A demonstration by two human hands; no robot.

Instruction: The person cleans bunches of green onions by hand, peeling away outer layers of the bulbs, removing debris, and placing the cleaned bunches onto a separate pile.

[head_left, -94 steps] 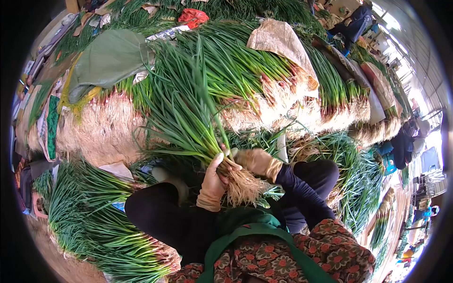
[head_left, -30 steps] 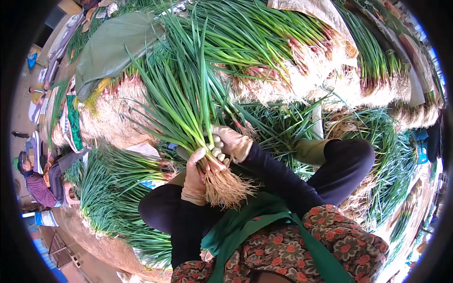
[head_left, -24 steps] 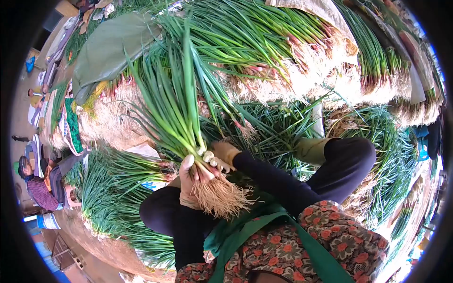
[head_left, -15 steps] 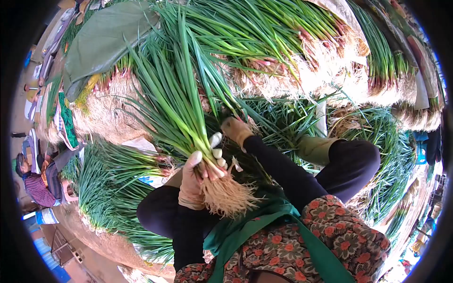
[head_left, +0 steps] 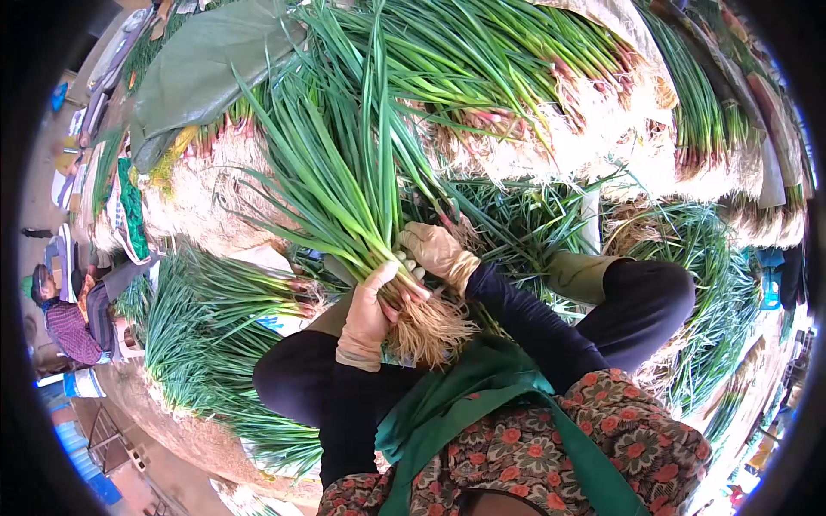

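Note:
A bunch of green onions [head_left: 357,202], with long green leaves, reddish-white bases and pale stringy roots, is held at the centre. My left hand [head_left: 366,316], in a pale glove, is wrapped round the base of the bunch, just above the roots. On the other side of the stems, my right hand [head_left: 432,249], gloved too, presses against the bunch with bent fingers. The roots [head_left: 430,329] hang down toward my lap. Just beyond my right hand, the root end of another onion [head_left: 460,228] shows.
Heaped onions [head_left: 516,64] lie across the top, with roots facing me. A green-grey sheet [head_left: 206,73] covers some at upper left. More onions [head_left: 185,344] lie by my left knee and leafy ones [head_left: 688,258] by my right. A person [head_left: 73,327] sits at far left.
My right hand has come back from the pile beyond and now touches the bunch. My left hand and the bunch have shifted slightly up and to the right, with the roots higher.

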